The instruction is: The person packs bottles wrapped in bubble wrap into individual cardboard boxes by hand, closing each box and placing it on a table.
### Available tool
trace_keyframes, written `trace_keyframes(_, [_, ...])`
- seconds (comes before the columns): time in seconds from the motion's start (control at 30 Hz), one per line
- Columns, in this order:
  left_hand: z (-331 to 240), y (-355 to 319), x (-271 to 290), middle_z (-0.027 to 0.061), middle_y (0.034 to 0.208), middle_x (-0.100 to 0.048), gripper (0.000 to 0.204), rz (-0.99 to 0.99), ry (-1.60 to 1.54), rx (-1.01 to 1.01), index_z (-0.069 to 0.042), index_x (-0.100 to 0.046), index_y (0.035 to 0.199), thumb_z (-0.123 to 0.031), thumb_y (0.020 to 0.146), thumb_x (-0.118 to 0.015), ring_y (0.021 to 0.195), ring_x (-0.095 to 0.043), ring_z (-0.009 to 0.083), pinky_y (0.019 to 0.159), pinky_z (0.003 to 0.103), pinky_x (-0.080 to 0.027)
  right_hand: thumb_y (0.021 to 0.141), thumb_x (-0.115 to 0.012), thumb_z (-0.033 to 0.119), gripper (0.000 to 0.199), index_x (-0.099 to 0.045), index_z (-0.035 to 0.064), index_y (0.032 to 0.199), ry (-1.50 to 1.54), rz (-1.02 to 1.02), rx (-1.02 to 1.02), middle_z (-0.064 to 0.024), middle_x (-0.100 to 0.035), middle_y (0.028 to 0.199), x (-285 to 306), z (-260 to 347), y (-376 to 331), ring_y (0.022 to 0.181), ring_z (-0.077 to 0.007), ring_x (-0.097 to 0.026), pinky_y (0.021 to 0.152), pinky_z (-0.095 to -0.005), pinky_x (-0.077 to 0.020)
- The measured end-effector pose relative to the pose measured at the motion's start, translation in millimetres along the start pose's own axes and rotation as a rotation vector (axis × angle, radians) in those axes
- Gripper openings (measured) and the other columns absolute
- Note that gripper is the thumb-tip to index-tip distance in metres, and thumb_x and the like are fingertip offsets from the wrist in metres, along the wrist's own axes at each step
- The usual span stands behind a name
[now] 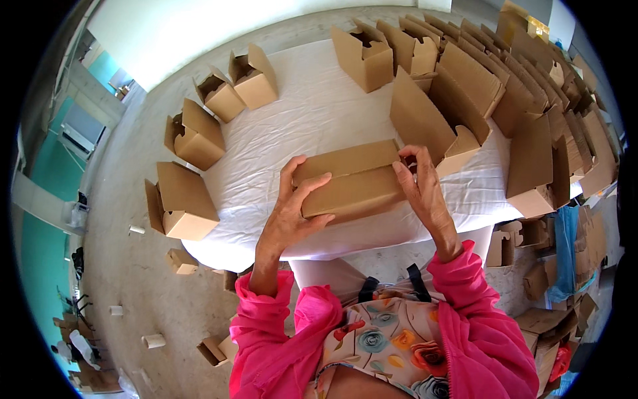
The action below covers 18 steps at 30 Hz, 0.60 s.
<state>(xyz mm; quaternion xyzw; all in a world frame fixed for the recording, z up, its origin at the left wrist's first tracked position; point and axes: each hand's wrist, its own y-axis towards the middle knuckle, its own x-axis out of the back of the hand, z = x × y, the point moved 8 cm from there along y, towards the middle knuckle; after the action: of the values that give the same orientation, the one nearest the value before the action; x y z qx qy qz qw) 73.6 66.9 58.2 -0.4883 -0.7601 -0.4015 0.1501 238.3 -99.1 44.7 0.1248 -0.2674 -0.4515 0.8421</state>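
A brown cardboard box (359, 189) lies in front of me at the near edge of the white-covered table, its top closed with a seam along it. My left hand (292, 206) grips its left end, thumb at the near side and fingers spread over the top and far corner. At the other end my right hand (422, 189) pinches the upper right edge, fingertips bent round the corner; part of that end is hidden by them. Just beyond the right hand stands an open cardboard box (425, 123) with its lid raised.
Open boxes stand along the table's left side, such as one box (186, 199) near the edge. Many more boxes (518, 86) crowd the right side in rows. The white cloth (306, 100) is wrinkled. Small cartons (181, 261) and white rolls (153, 341) lie on the floor.
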Motion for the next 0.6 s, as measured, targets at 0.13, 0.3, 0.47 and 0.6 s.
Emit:
trace_keyframes(0.13, [-1.0, -1.2, 2.9, 0.0147, 0.137, -0.032, 0.067, -0.113, 0.101, -0.026, -0.014, -0.06, 0.124, -0.009, 0.061, -0.082, 0.124, -0.041, 0.0317, 0.1, 0.042, -0.042, 0.092, -0.06, 0.015, 0.033, -0.048, -0.0005, 0.119, 0.012, -0.083, -0.004, -0.0149, -0.053, 0.103, 5.8, 0.4, -4.5, 0.088, -0.0252, -0.055, 0.076, -0.0347, -0.0475])
trace_keyframes(0.3, [44.9, -19.0, 60.3, 0.0147, 0.127, -0.041, 0.061, -0.574, 0.23, 0.114, -0.01, -0.055, 0.127, -0.007, 0.069, -0.075, 0.12, -0.041, 0.0283, 0.098, 0.039, -0.041, 0.091, -0.06, 0.011, 0.035, -0.049, 0.0008, 0.123, -0.056, -0.007, 0.055, -0.0153, -0.054, 0.113, 18.6, 12.1, -25.8, 0.095, -0.0252, -0.057, 0.076, -0.0333, -0.0495])
trace_keyframes(0.47, [88.0, -12.1, 112.7, 0.0176, 0.119, -0.04, 0.061, -0.927, 0.625, 0.246, -0.011, -0.053, 0.126, -0.015, 0.07, -0.077, 0.115, -0.042, 0.0367, 0.091, 0.046, -0.04, 0.086, -0.062, 0.0, 0.031, -0.056, 0.0027, 0.116, -0.081, -0.049, 0.187, -0.0146, -0.056, 0.114, 40.4, 30.1, -32.2, 0.093, -0.0243, -0.059, 0.074, -0.0309, -0.0507])
trace_keyframes(0.6, [144.2, -12.7, 123.6, 0.0248, 0.133, -0.034, 0.07, -0.897, 0.79, 0.393, -0.015, -0.046, 0.133, -0.022, 0.072, -0.078, 0.123, -0.036, 0.0422, 0.101, 0.053, -0.032, 0.083, -0.063, -0.004, 0.03, -0.059, 0.0027, 0.112, -0.205, -0.179, 0.256, -0.0156, -0.057, 0.116, 67.1, 51.7, -30.2, 0.095, -0.0265, -0.061, 0.078, -0.0334, -0.0512])
